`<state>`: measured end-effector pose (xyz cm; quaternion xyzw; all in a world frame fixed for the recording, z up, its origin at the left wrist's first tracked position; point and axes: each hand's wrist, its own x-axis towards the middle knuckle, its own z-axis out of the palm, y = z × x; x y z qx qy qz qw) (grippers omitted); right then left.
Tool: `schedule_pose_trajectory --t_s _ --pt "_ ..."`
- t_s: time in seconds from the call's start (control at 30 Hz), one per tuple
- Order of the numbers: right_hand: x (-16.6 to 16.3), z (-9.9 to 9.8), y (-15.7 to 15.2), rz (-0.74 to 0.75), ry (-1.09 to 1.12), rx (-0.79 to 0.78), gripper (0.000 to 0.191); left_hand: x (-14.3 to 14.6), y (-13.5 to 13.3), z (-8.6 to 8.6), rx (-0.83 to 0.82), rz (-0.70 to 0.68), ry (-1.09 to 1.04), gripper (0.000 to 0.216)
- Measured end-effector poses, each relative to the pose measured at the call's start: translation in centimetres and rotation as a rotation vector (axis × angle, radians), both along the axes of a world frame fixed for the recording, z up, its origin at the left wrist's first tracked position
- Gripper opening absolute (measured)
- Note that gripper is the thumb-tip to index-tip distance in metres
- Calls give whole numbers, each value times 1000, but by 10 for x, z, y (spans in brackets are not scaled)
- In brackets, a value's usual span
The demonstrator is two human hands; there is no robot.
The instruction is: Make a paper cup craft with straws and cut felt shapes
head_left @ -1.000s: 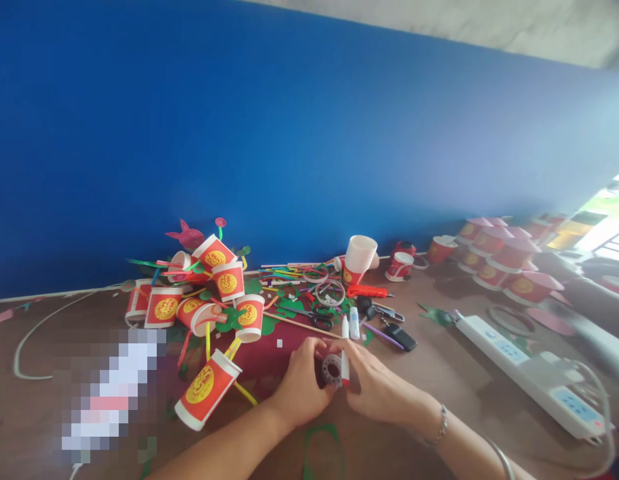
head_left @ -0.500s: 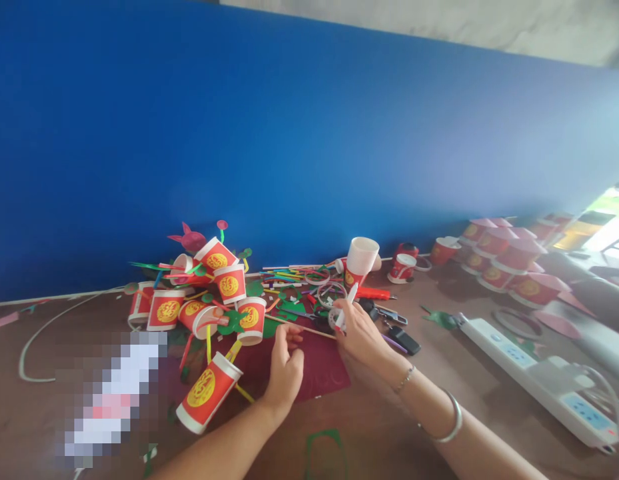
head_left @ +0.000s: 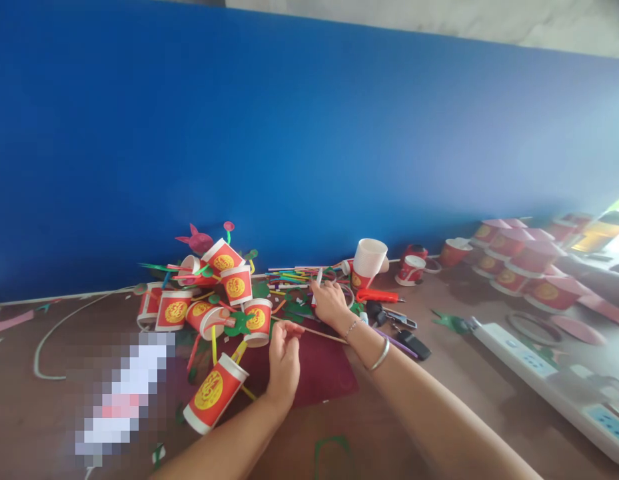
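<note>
My right hand (head_left: pixel 330 301) reaches far forward into a heap of coloured straws (head_left: pixel 289 275) and paper rings. Its fingers are closed on a thin white tube (head_left: pixel 318 276) that points up. My left hand (head_left: pixel 283 360) hovers over a dark red sheet (head_left: pixel 323 368), thumb and fingers pinched together; whether they hold anything is hidden. A thin wooden stick (head_left: pixel 316 332) lies across the sheet between the two hands. Just left of my left hand is a pile of red paper cups with gold emblems (head_left: pixel 224 288), and one such cup (head_left: pixel 215 393) lies on its side.
A blue wall (head_left: pixel 309 147) closes off the back of the brown table (head_left: pixel 439 400). A white upturned cup (head_left: pixel 369 257), red cutter (head_left: pixel 376 295) and keys (head_left: pixel 392 317) lie right of my right hand. Farther right are capped cups (head_left: pixel 519 260) and a power strip (head_left: pixel 544 377).
My right hand left the spot next to my left hand and moved forward with the white tube into the straw heap. The left hand lifted slightly and stayed over the red sheet.
</note>
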<state>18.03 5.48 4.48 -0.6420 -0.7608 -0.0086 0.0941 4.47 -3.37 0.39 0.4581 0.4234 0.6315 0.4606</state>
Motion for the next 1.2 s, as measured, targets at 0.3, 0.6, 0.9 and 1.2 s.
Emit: schedule_pose_trajectory --t_s 0.3,0.6,0.9,1.2 --pt "0 13 -66 395 538 -41 36 5 7 3 -365 -186 -241 49" --pt "-4 10 -76 397 719 -44 42 7 6 6 -366 -298 -156 52" --pt "-9 -1 -82 98 1236 -67 23 -1 -1 7 -143 -93 -79 40" --pt "-5 -37 -84 34 1906 -474 43 0 -46 4 1122 -516 799 16"
